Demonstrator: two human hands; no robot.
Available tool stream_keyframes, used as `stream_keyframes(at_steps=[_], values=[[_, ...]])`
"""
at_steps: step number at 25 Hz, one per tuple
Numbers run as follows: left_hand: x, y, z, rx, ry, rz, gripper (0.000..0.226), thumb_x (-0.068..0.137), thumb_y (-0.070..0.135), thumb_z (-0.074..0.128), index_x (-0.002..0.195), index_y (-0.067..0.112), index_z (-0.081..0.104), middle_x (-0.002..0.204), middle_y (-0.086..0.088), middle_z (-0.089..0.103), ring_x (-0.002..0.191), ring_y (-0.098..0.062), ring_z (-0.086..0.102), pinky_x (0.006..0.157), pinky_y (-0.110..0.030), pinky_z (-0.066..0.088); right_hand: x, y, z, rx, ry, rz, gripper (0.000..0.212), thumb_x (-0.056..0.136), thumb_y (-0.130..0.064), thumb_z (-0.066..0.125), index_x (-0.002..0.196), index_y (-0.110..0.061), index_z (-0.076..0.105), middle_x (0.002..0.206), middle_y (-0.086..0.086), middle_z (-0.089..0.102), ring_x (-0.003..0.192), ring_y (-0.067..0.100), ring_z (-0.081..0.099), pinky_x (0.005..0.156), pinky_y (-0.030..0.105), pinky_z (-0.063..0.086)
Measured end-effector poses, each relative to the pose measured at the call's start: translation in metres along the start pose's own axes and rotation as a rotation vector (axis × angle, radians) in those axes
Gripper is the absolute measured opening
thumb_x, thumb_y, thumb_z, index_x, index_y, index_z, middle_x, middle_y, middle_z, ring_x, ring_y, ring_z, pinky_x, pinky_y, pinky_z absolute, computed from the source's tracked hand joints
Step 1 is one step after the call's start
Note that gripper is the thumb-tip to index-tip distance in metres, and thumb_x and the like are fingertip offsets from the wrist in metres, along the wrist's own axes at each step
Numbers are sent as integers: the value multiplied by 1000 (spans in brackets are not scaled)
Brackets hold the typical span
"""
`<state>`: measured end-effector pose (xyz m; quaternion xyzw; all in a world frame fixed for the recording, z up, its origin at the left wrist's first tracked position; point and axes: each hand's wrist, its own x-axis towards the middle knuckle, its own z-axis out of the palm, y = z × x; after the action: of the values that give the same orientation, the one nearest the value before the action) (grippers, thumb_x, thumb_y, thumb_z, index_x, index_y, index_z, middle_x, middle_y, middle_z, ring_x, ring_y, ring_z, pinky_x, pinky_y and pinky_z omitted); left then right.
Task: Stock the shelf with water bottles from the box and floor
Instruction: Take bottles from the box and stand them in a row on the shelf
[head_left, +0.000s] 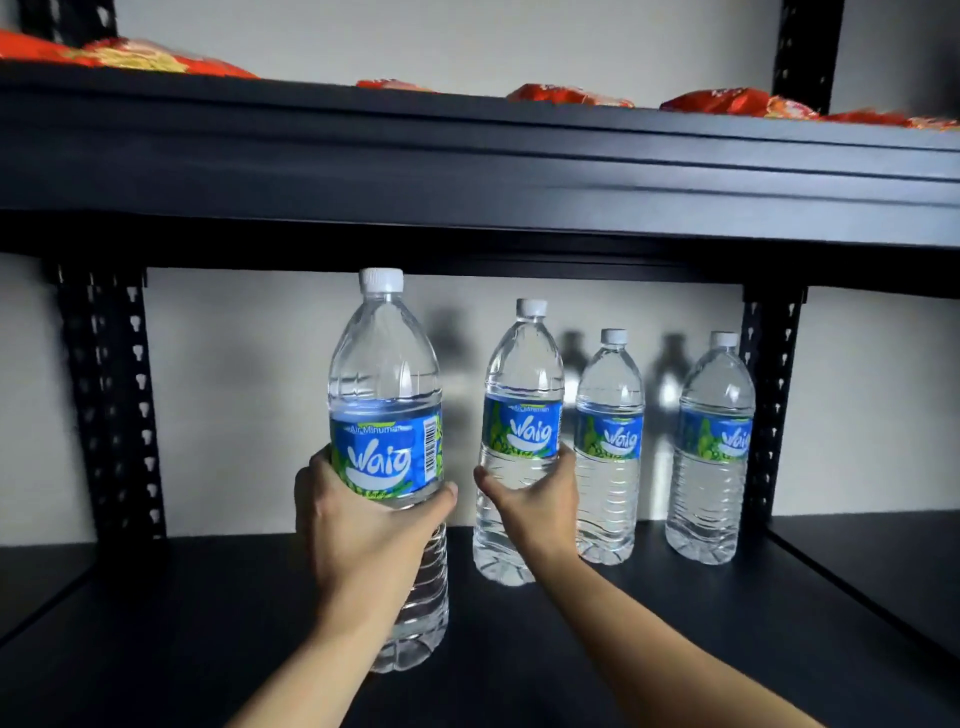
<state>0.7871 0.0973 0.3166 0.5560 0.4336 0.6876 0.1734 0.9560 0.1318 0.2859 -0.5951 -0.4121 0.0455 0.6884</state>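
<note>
dark shelf (519, 649) | left hand (363, 525) fingers wrapped round front bottle (387, 395) | right hand (537, 506) fingers gripping second bottle (522, 384) | two bottles (610, 415) standing right

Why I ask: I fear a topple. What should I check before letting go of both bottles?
1. Left hand grips near bottle: ok.
2. Right hand grips second bottle: ok.
3. Both held bottles upright: ok.
4. Near bottle's base resting on lower shelf: cannot tell.
5. Its cap clear of upper shelf: cannot tell.
6. Third bottle and fourth bottle standing upright: ok.
</note>
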Motion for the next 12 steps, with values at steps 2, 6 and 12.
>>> stream_keyframes(at_steps=[2, 6, 12], values=[[-1, -6, 3, -17, -27, 7, 73, 43, 27, 97, 102, 14, 57, 102, -3, 56, 92, -20, 55, 77, -27, 40, 10, 13, 11, -5, -4, 4, 71, 57, -32, 92, 110, -21, 46, 107, 0, 61, 97, 15, 60, 83, 22, 43], [-5, -16, 4, -9, -34, 17, 74, 42, 28, 97, 102, 14, 57, 101, -3, 57, 95, -24, 59, 80, -34, 48, 14, 43, 29, -23, -35, 1, 81, 52, -39, 91, 119, -18, 48, 110, -2, 61, 104, 16, 60, 91, 29, 49], [1, -24, 5, 14, -11, -6, 75, 40, 31, 97, 101, 14, 57, 101, -3, 58, 95, -24, 60, 83, -39, 51, 20, 54, 37, -9, -41, -2, 71, 56, -31, 90, 113, -21, 50, 110, 1, 59, 102, 16, 59, 86, 24, 45]])
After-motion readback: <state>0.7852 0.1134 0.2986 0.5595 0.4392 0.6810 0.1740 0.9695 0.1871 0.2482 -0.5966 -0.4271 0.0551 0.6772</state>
